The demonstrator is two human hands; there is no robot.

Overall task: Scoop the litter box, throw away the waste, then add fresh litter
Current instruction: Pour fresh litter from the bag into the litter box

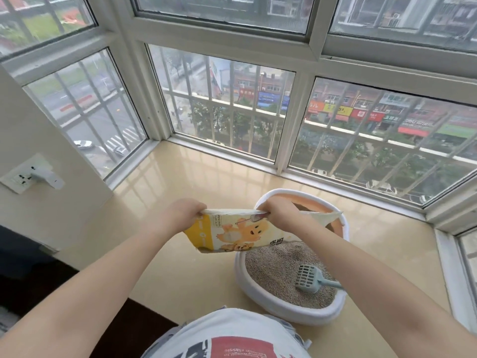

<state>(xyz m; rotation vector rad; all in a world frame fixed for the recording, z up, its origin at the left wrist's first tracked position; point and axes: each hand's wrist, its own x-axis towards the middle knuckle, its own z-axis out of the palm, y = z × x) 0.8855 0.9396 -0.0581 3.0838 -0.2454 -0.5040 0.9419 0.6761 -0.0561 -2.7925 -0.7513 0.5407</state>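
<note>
Item: litter bag, yellow and white with a cartoon animal print. Held in the air over the near-left rim of the litter box, partly overlapping its left edge. Long axis runs roughly left to right along the top seam; body hangs down toward the person.

Left hand: fingers curled, gripping the top seam at its left corner.

Right hand: fingers curled, pinching the same seam further right; a torn strip trails rightward from it over the box. Judged: opening the bag, pouring not yet begun. The right hand is nearer the box; the mouth would have to tip right and down to reach the litter.

Litter box: white oval tray on the window ledge, filled with grey litter; pink raised back wall on the far side.

Scoop: blue-grey, slotted, lying on the litter at the near-right of the box, handle pointing right. It sits in the likely pouring area and could be buried.

Left of the box, well apart: wall socket with white plug.
</note>
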